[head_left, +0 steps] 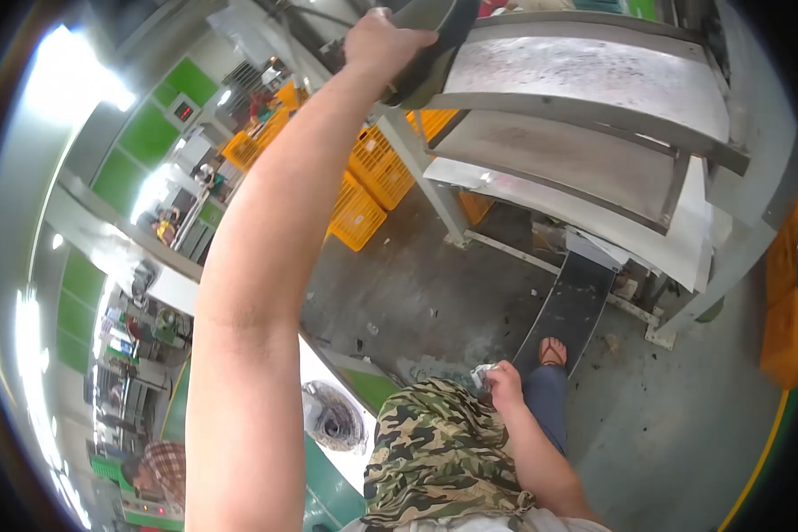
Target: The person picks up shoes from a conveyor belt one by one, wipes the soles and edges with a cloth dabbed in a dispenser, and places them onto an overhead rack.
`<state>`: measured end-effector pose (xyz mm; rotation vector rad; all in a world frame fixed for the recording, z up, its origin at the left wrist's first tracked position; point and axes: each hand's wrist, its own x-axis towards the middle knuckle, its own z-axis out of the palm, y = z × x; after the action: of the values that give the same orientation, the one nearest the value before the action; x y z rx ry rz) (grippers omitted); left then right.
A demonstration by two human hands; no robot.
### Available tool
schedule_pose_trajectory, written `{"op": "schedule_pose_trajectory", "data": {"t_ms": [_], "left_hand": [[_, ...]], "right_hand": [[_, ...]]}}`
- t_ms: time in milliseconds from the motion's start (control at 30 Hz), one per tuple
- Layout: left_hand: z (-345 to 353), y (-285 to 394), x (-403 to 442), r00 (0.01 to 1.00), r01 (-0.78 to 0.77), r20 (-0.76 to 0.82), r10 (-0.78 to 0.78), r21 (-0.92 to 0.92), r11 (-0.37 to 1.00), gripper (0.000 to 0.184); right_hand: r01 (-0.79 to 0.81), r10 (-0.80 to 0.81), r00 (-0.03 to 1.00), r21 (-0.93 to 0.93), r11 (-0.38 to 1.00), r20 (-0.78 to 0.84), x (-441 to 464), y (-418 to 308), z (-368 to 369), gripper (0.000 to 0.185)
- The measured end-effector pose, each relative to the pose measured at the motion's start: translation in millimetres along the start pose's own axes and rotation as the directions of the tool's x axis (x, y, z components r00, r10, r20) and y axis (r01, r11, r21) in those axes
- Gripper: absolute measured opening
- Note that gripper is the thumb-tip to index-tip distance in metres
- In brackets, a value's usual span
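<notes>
My left arm stretches up to the top of the view. There my left hand point(386, 44) is closed on the edge of a dark olive, curved object point(430, 58), with the thumb across it. The top of this object is cut off by the frame, and its kind is unclear. Low in the middle, beside a camouflage-patterned cloth point(434, 452) at my waist, my right hand point(504, 387) is closed around a small crumpled silvery-white thing point(482, 376). The fingers partly hide it.
A metal frame with sloping trays point(585, 75) stands ahead. My sandalled foot point(552, 351) rests on a long black pedal point(569, 306). Yellow crates point(356, 213) are stacked behind my left arm. A person in a checked shirt point(166, 470) is at lower left.
</notes>
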<state>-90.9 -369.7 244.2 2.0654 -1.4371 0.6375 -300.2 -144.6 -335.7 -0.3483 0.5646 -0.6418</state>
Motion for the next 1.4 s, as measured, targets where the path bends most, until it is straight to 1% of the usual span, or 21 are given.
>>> {"op": "schedule_pose_trajectory", "data": {"t_ms": [67,167,233,300,400,600,700,733,800,867,900,967,1033,1100,1133,1200,1233,1300,1333,1367,1400], "left_hand": [[1.3,-14.3,-13.8,0.992,-0.093,-0.101,0.080,-0.128,0.987,0.074],[-1.9,-13.1,-4.0,1.000,-0.013,0.009,0.014,-0.033,0.999,0.072],[-4.0,2.7,-6.3,0.997,-0.070,-0.023,0.070,-0.017,0.997,0.070],[-7.5,10.3,-7.3,0.991,-0.134,0.000,0.134,0.023,0.991,0.070],[-13.1,16.0,-13.9,0.998,-0.061,0.022,0.063,-0.095,0.994,0.068],[-22.8,26.8,27.8,0.979,-0.189,0.090,0.184,0.050,0.981,0.064],[-19.9,31.4,47.7,0.970,-0.243,0.030,0.242,0.049,0.969,0.065],[-15.6,34.1,52.1,0.966,-0.258,0.021,0.257,0.119,0.959,0.068],[-6.5,35.7,49.9,0.964,-0.153,0.227,0.136,0.058,0.987,0.075],[4.6,36.8,46.6,0.950,-0.144,0.306,0.069,0.230,0.962,0.069],[15.9,29.8,43.7,0.980,-0.103,0.193,0.055,0.249,0.963,0.063],[21.3,18.6,27.9,0.996,-0.075,0.063,0.068,0.110,0.991,0.052],[28.1,0.4,6.8,0.970,-0.165,-0.212,0.118,-0.221,0.961,0.049],[-8.1,6.8,-61.9,0.962,-0.195,-0.258,0.085,-0.438,0.877,0.049],[-11.3,-4.6,-93.1,0.951,-0.256,-0.274,0.140,-0.452,0.855,0.052],[-24.8,-22.6,-189.3,0.961,-0.276,-0.173,0.217,-0.523,0.806,0.055],[-38.8,-30.7,-241.4,0.983,-0.104,0.064,0.173,-0.581,0.808,0.056],[-35.5,-67.0,-349.7,0.957,-0.108,0.163,0.240,-0.567,0.817,0.056],[-32.0,-83.3,-404.4,0.947,0.004,0.274,0.171,-0.540,0.841,0.056],[-21.6,-101.5,-462.4,0.918,0.273,0.396,-0.005,-0.626,0.730,0.057],[-24.8,-105.6,-507.7,0.815,0.530,0.542,-0.205,-0.554,0.642,0.058]], "right_hand": [[-0.024,0.024,1.000,-0.018,1.000,-0.004,-3.5,-1.3,3.3,0.015],[-0.004,0.000,1.000,-0.124,0.992,-0.029,-3.6,2.0,12.8,0.015],[-0.047,0.036,0.998,-0.223,0.974,-0.055,8.3,20.8,-10.2,0.015],[-0.092,0.090,0.996,-0.202,0.975,-0.020,-0.1,14.7,-4.4,0.014],[-0.055,0.048,0.998,-0.153,0.987,-0.047,-4.7,11.0,-1.1,0.015],[-0.067,0.060,0.997,-0.155,0.986,-0.047,-4.0,0.2,-3.1,0.019],[-0.056,0.052,0.998,-0.156,0.986,-0.030,-3.9,-2.8,2.8,0.019],[-0.050,0.047,0.998,-0.140,0.989,-0.031,-3.3,-1.9,5.5,0.019],[-0.040,0.037,0.999,-0.116,0.993,-0.024,0.0,-0.1,5.1,0.018],[-0.026,0.023,1.000,-0.147,0.989,-0.022,1.8,-3.5,6.1,0.016],[-0.026,0.022,0.999,-0.162,0.986,-0.023,-1.6,-3.6,6.6,0.016],[-0.026,0.021,0.999,-0.160,0.987,-0.035,-4.5,-3.8,9.0,0.015],[-0.030,0.027,0.999,-0.148,0.989,-0.024,-2.1,-3.5,8.0,0.015],[-0.039,0.037,0.999,-0.113,0.993,-0.023,-2.2,-3.6,10.7,0.016],[-0.032,0.030,0.999,-0.087,0.996,-0.023,-1.8,-1.6,12.3,0.016],[-0.005,0.007,1.000,-0.071,0.997,0.027,11.9,11.7,-11.8,0.009],[-0.018,0.018,1.000,-0.055,0.998,0.000,11.5,9.8,-11.3,0.009],[-0.049,0.047,0.998,-0.033,0.998,-0.052,7.6,5.7,-5.0,0.007],[-0.077,0.076,0.997,-0.089,0.993,-0.017,9.1,5.0,-10.8,0.006],[-0.119,0.118,0.992,-0.036,0.992,-0.040,6.0,5.8,-7.4,0.007],[-0.157,0.158,0.985,0.014,0.987,-0.063,1.4,3.2,-2.9,0.008]]}}
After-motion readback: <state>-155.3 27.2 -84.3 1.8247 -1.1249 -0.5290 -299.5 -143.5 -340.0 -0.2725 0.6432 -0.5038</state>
